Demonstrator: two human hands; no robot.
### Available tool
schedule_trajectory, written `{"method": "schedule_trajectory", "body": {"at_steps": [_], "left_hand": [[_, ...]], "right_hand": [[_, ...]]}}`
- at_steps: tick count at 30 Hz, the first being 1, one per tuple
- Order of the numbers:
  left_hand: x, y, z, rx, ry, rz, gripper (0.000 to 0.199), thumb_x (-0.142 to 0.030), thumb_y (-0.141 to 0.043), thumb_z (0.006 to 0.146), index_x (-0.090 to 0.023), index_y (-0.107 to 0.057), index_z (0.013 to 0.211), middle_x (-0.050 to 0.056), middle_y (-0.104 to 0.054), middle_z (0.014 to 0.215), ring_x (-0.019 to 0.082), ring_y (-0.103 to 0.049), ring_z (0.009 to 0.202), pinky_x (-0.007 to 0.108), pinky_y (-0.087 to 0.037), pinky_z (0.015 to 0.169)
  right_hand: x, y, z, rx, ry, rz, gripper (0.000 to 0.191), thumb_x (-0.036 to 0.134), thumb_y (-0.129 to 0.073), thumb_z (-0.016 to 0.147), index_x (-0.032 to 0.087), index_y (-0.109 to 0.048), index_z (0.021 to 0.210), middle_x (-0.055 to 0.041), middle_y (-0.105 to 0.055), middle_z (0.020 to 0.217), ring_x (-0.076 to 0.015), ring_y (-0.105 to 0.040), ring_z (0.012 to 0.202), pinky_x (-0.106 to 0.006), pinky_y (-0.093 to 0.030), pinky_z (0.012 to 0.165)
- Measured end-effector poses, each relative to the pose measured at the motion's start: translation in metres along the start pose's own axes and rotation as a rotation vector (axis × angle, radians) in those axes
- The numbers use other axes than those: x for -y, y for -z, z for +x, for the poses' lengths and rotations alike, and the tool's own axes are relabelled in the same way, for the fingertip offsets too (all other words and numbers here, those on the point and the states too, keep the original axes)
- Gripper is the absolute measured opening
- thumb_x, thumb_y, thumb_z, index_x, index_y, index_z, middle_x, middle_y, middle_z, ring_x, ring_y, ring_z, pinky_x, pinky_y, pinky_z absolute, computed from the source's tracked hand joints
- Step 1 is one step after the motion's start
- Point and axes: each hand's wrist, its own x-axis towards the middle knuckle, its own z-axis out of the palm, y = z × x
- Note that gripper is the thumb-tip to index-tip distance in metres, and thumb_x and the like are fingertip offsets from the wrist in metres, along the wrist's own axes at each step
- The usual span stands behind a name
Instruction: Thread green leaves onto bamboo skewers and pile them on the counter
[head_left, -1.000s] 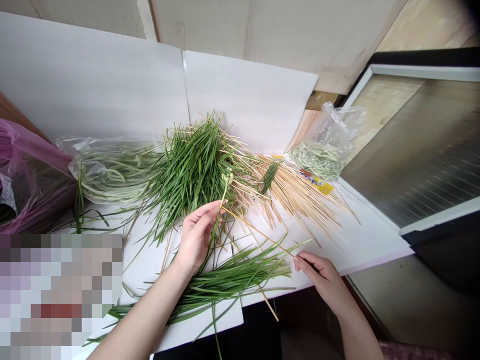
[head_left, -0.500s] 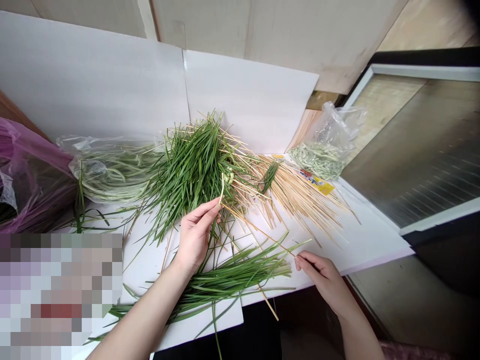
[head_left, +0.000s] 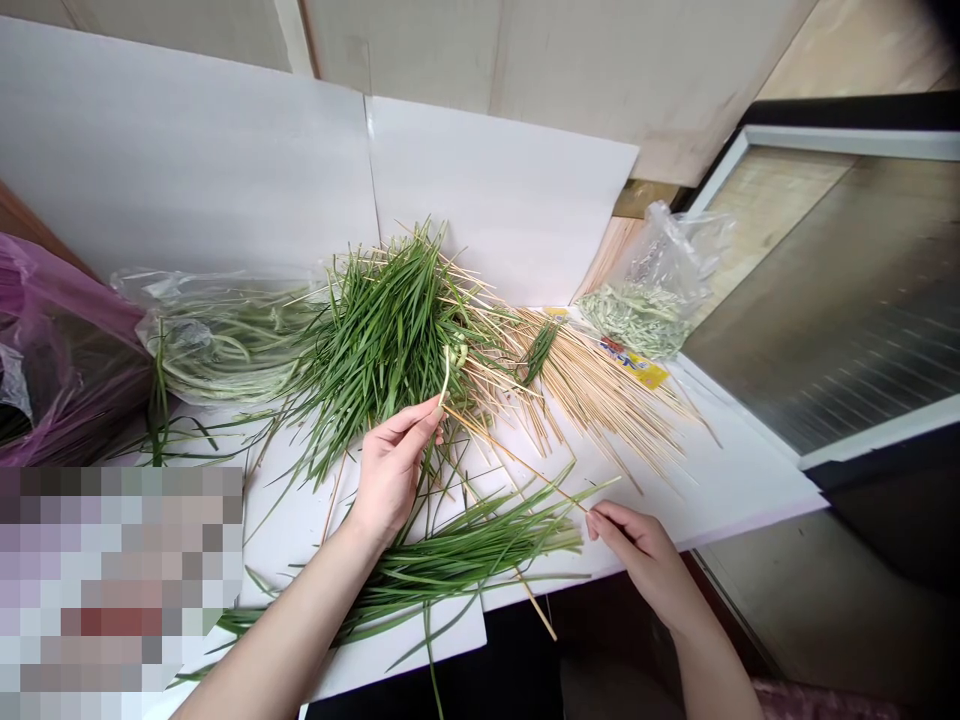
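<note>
My left hand [head_left: 394, 460] is closed in a pinch on a short pale green stalk [head_left: 447, 368], which sticks up from the fingertips. The tip of a thin bamboo skewer [head_left: 517, 455] meets the stalk at those fingers; whether it has gone into the stalk I cannot tell. The skewer slants down to the right, its other end pinched by my right hand [head_left: 637, 545] beyond the table's front edge. Below it lies a loose bunch of garlic chives [head_left: 465, 560]. A taller heap of cut green chives [head_left: 390, 335] stands behind my left hand.
Many bamboo skewers [head_left: 600, 390] are spread at the right. Behind them sits a clear bag of pale green pieces [head_left: 637, 318]. Long pale green stalks [head_left: 225, 350] fill a bag at the left, beside a purple bag [head_left: 67, 330]. White boards [head_left: 502, 190] stand along the back.
My right hand has shifted very slightly left along with the skewer's end. My left hand holds nearly still with the stalk.
</note>
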Motion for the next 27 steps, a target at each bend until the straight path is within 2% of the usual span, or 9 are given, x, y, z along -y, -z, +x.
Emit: {"method": "schedule_trajectory", "body": {"at_steps": [4, 7, 11, 13, 18, 23, 27], "left_hand": [[0.0, 0.0, 0.001, 0.018, 0.005, 0.006, 0.022, -0.025, -0.082, 0.072, -0.019, -0.081, 0.093, 0.008, -0.076, 0.11, 0.014, -0.064, 0.081, 0.024, -0.049, 0.073], [0.0, 0.0, 0.001, 0.032, 0.003, 0.012, 0.022, -0.025, -0.082, 0.073, -0.018, -0.081, 0.093, 0.008, -0.076, 0.108, 0.01, -0.059, 0.072, 0.022, -0.048, 0.072], [0.0, 0.001, 0.001, 0.026, -0.003, 0.012, 0.023, -0.026, -0.083, 0.072, -0.017, -0.081, 0.093, 0.008, -0.076, 0.107, 0.01, -0.06, 0.077, 0.021, -0.048, 0.072], [0.0, 0.001, 0.002, 0.002, 0.005, -0.016, 0.023, -0.029, -0.083, 0.071, -0.017, -0.081, 0.091, 0.008, -0.077, 0.1, 0.011, -0.061, 0.079, 0.02, -0.048, 0.072], [-0.001, 0.002, 0.003, -0.051, 0.02, -0.057, 0.021, -0.03, -0.087, 0.065, -0.016, -0.08, 0.079, 0.003, -0.074, 0.078, 0.008, -0.057, 0.066, 0.018, -0.047, 0.068], [-0.002, 0.001, 0.003, -0.066, 0.04, -0.071, 0.02, -0.026, -0.089, 0.062, -0.015, -0.078, 0.074, -0.001, -0.069, 0.068, 0.006, -0.055, 0.062, 0.017, -0.045, 0.065], [-0.004, 0.001, 0.004, -0.048, 0.069, -0.05, 0.021, -0.026, -0.09, 0.061, -0.015, -0.078, 0.073, 0.0, -0.069, 0.068, 0.007, -0.054, 0.063, 0.019, -0.046, 0.068]], "right_hand": [[0.001, -0.001, 0.0, -0.021, -0.002, 0.005, 0.037, 0.046, -0.049, 0.095, 0.021, -0.048, 0.068, 0.0006, -0.049, 0.068, -0.019, -0.049, 0.069, -0.027, -0.036, 0.066], [-0.002, 0.0, 0.001, -0.01, 0.005, 0.009, 0.037, 0.045, -0.049, 0.096, 0.021, -0.048, 0.069, 0.0008, -0.049, 0.068, -0.0187, -0.049, 0.069, -0.027, -0.036, 0.066], [-0.009, 0.002, 0.002, 0.03, 0.013, -0.001, 0.037, 0.045, -0.047, 0.098, 0.02, -0.048, 0.07, 0.001, -0.048, 0.069, -0.0183, -0.048, 0.07, -0.027, -0.035, 0.066], [-0.011, 0.003, 0.002, 0.038, 0.011, -0.002, 0.037, 0.044, -0.047, 0.098, 0.02, -0.048, 0.071, 0.0013, -0.047, 0.069, -0.018, -0.047, 0.069, -0.027, -0.034, 0.066], [-0.013, 0.005, 0.002, 0.048, 0.015, 0.008, 0.036, 0.044, -0.047, 0.099, 0.02, -0.049, 0.071, 0.0014, -0.046, 0.07, -0.018, -0.046, 0.07, -0.027, -0.034, 0.066], [-0.014, 0.004, 0.002, 0.045, 0.02, 0.017, 0.036, 0.044, -0.048, 0.099, 0.02, -0.049, 0.071, 0.0012, -0.047, 0.07, -0.0181, -0.047, 0.07, -0.027, -0.034, 0.067], [-0.015, 0.005, 0.002, 0.039, 0.028, 0.007, 0.035, 0.043, -0.048, 0.099, 0.02, -0.051, 0.072, 0.001, -0.048, 0.07, -0.0183, -0.048, 0.07, -0.027, -0.035, 0.067]]}}
